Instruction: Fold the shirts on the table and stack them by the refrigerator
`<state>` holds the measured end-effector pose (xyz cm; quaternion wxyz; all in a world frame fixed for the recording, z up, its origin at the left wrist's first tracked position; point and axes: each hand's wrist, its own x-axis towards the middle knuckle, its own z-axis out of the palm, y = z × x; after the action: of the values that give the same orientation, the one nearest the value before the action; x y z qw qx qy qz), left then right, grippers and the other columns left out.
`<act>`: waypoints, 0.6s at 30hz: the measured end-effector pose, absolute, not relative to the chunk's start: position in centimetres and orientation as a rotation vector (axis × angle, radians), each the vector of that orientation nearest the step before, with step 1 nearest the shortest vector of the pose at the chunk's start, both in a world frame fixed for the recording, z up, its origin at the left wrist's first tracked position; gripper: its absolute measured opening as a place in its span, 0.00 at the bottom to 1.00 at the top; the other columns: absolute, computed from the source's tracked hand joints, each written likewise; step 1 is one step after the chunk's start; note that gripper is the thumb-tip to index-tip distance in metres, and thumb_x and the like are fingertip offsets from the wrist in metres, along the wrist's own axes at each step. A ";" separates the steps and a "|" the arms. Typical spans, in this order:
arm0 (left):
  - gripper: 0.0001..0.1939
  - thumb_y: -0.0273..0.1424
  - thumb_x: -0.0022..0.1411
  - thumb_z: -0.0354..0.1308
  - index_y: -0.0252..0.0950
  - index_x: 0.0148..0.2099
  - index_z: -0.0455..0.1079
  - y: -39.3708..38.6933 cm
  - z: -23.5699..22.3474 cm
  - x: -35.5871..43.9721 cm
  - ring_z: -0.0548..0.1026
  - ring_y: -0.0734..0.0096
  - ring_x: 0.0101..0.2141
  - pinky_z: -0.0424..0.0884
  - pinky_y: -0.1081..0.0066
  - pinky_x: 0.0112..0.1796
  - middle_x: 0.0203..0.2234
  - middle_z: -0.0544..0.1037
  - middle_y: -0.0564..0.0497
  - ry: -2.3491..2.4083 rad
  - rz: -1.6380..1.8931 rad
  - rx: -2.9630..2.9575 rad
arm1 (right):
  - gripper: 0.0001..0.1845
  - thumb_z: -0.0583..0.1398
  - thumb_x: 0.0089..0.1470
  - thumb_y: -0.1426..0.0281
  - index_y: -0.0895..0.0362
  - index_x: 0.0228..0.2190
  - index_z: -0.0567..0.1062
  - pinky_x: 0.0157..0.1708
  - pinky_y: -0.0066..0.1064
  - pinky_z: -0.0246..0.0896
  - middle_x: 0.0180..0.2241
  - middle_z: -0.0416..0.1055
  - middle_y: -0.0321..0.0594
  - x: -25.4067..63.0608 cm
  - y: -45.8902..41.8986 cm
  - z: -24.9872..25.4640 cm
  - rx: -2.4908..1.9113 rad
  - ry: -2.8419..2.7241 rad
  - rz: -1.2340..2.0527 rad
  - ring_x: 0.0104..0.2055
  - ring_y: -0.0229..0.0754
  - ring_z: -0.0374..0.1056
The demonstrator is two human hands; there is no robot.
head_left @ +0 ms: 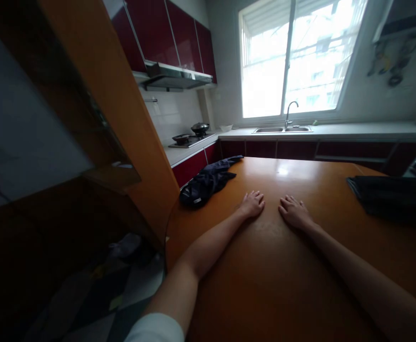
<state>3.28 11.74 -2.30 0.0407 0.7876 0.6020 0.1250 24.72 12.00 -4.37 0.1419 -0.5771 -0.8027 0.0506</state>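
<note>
Both my hands rest palm down on an orange-brown wooden table [250, 275]. My left hand [252, 204] lies flat with its fingers stretched out, holding nothing. A short gap to the right of it, my right hand [295, 212] is also flat, fingers a little apart and nothing in them. A crumpled dark navy garment [210, 183] lies at the table's left edge, nearest to my left hand but apart from it. Over on the right side sits a folded dark cloth [393, 197], away from my right hand.
Behind the table runs a white counter [357, 129] with a sink [270, 129] and a faucet [292, 111] under a window. A stove [193, 139] with a lidded pan [200, 128] stands at back left. A wooden partition [122, 95] rises close on the left.
</note>
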 end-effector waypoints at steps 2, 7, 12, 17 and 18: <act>0.26 0.43 0.71 0.46 0.39 0.65 0.64 11.7 -2.3 3.2 0.58 0.55 0.66 0.51 0.50 0.65 0.67 0.61 0.46 1.843 0.401 2.424 | 0.28 0.48 0.65 0.58 0.57 0.60 0.68 0.65 0.57 0.41 0.67 0.55 0.54 24.9 12.2 -4.7 -1.644 -2.314 0.135 0.70 0.56 0.47; 0.21 0.39 0.70 0.49 0.40 0.60 0.69 11.5 -2.2 3.5 0.65 0.58 0.62 0.58 0.55 0.63 0.63 0.68 0.48 1.871 0.475 2.437 | 0.27 0.49 0.65 0.59 0.58 0.58 0.70 0.65 0.54 0.44 0.67 0.56 0.56 25.0 12.0 -4.6 -1.632 -2.306 0.124 0.70 0.57 0.50; 0.18 0.34 0.67 0.54 0.39 0.57 0.72 12.4 -0.9 2.0 0.74 0.65 0.52 0.67 0.68 0.55 0.53 0.77 0.47 2.041 0.590 2.342 | 0.25 0.50 0.65 0.61 0.58 0.56 0.72 0.64 0.51 0.46 0.66 0.58 0.55 25.2 11.7 -4.4 -1.624 -2.296 0.101 0.68 0.55 0.52; 0.18 0.27 0.66 0.52 0.36 0.57 0.71 12.9 1.6 -4.9 0.63 0.58 0.61 0.47 0.52 0.65 0.58 0.72 0.42 2.459 0.773 2.087 | 0.25 0.50 0.65 0.61 0.59 0.56 0.72 0.64 0.49 0.48 0.66 0.57 0.57 25.6 11.7 -4.5 -1.632 -2.305 0.086 0.68 0.56 0.54; 0.18 0.26 0.65 0.52 0.35 0.56 0.71 12.7 1.9 -6.6 0.59 0.55 0.64 0.43 0.48 0.65 0.60 0.69 0.41 2.543 0.796 2.019 | 0.25 0.50 0.65 0.60 0.59 0.56 0.72 0.64 0.49 0.48 0.66 0.57 0.56 25.6 11.7 -4.5 -1.635 -2.309 0.089 0.68 0.55 0.54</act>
<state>-6.57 12.69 1.93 -0.1006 0.6009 0.7567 0.2370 25.62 11.74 -4.52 0.1548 -0.5706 -0.8059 0.0310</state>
